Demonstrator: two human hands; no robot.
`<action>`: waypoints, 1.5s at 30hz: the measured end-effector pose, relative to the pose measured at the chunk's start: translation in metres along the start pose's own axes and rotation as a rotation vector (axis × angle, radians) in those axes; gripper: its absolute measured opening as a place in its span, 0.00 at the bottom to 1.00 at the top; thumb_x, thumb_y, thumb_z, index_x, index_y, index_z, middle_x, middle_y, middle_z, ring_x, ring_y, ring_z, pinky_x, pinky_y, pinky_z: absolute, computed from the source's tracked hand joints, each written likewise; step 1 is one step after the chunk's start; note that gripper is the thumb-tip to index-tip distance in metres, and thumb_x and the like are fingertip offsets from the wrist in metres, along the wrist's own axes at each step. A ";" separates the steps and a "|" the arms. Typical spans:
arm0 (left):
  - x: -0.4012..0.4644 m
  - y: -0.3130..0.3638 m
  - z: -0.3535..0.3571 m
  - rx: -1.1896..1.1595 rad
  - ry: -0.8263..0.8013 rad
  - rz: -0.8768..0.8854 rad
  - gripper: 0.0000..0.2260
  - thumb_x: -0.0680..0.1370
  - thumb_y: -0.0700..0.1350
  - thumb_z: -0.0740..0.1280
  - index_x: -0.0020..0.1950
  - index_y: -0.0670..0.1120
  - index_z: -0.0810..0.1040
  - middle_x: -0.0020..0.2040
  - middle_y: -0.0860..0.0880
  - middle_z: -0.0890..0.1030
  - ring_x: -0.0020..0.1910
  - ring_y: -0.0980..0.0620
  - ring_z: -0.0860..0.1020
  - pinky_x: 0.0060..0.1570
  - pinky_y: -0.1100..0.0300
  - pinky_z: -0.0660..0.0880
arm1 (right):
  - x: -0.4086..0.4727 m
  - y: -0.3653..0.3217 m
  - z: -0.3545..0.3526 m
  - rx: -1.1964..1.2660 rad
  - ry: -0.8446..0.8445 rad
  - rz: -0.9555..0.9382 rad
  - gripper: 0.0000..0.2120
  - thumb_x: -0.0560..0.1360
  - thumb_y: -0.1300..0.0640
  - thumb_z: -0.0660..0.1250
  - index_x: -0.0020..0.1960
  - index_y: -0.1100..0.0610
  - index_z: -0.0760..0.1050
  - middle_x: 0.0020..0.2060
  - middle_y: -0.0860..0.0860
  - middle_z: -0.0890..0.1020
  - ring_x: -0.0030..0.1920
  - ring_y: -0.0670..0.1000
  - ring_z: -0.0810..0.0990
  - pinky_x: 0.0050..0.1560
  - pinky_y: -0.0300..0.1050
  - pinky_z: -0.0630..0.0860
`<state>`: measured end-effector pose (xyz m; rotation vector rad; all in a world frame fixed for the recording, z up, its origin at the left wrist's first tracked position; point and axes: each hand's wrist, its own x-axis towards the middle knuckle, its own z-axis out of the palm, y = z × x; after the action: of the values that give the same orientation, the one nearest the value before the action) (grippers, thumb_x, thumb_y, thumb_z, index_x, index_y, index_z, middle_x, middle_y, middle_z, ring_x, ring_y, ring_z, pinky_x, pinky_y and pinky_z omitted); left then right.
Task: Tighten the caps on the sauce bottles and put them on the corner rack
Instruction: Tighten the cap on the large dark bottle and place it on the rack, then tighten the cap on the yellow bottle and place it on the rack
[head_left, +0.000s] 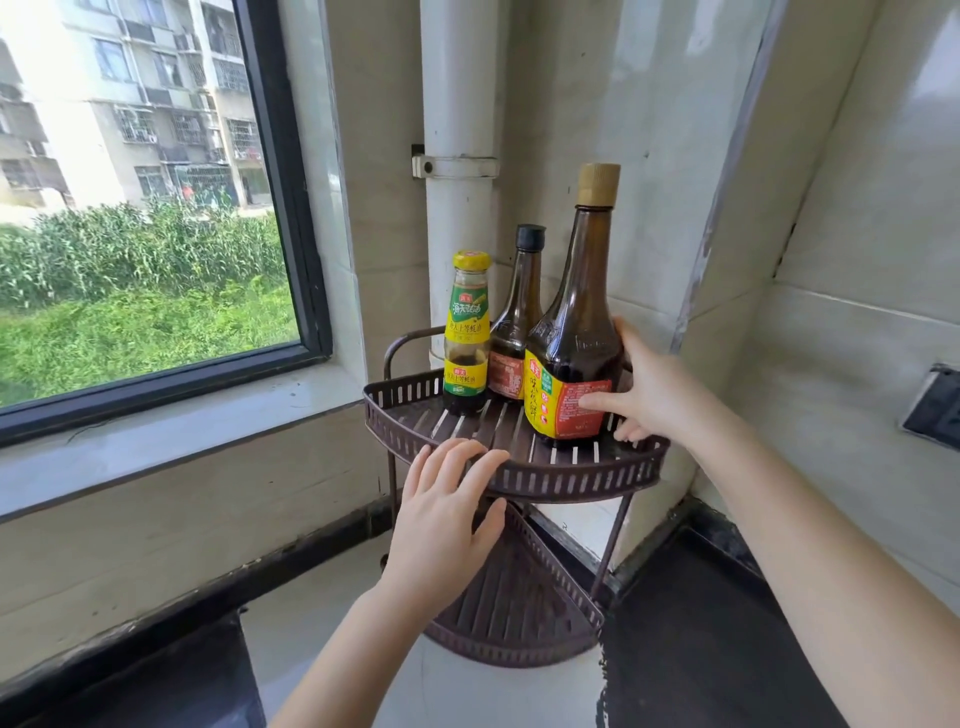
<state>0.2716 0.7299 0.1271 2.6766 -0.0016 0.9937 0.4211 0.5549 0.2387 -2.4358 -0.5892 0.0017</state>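
Pale tiled walls meet in a kitchen corner, with a black-framed window (280, 182) on the left looking onto grass and apartment blocks, and a white vertical drainpipe (460, 156) running down the corner. Below, a dark brown slatted metal corner rack with two tiers (519, 480) stands on a pale countertop (311, 613).

Three sauce bottles stand upright on the top tier. At the left is a small glass bottle with a yellow cap and green-and-yellow label (466, 332). Just beside it, further back, is a slim brown bottle with a black cap (517, 322). At the right front is a tall brown glass bottle with a tan ribbed cap and yellow-and-red label (574, 332), the largest of the three, close against the slim one.

The person's right hand (649, 389) holds the tall bottle low on its body, thumb pressed on the red part of the label and fingers curled round the far side. The left hand (447, 509) rests on the front rim of the top tier, fingers laid fairly straight over the edge and thumb below it, not clenched.

A dark wall socket (935, 410) shows at the right edge.
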 end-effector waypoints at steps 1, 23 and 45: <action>0.000 0.000 0.000 -0.001 -0.004 -0.001 0.17 0.74 0.49 0.64 0.62 0.53 0.69 0.59 0.50 0.76 0.63 0.50 0.69 0.66 0.43 0.68 | 0.000 0.002 0.000 0.005 0.021 0.000 0.46 0.71 0.53 0.72 0.75 0.41 0.44 0.70 0.58 0.70 0.31 0.55 0.84 0.33 0.52 0.83; -0.105 0.029 -0.028 -0.252 -0.277 -0.169 0.19 0.77 0.43 0.63 0.68 0.51 0.67 0.64 0.54 0.71 0.58 0.56 0.72 0.55 0.68 0.64 | -0.173 0.034 0.075 0.153 0.166 -0.075 0.20 0.77 0.49 0.62 0.68 0.51 0.67 0.44 0.46 0.82 0.41 0.46 0.80 0.43 0.39 0.74; -0.259 0.234 0.003 -0.635 -1.159 0.220 0.15 0.78 0.46 0.61 0.65 0.53 0.68 0.45 0.59 0.78 0.45 0.60 0.77 0.49 0.65 0.74 | -0.561 0.119 0.070 0.185 0.207 0.940 0.23 0.78 0.44 0.56 0.71 0.48 0.61 0.46 0.44 0.79 0.44 0.48 0.79 0.48 0.44 0.74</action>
<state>0.0528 0.4794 0.0209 2.2553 -0.7078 -0.5545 -0.0448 0.2791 0.0360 -2.2676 0.6410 0.1782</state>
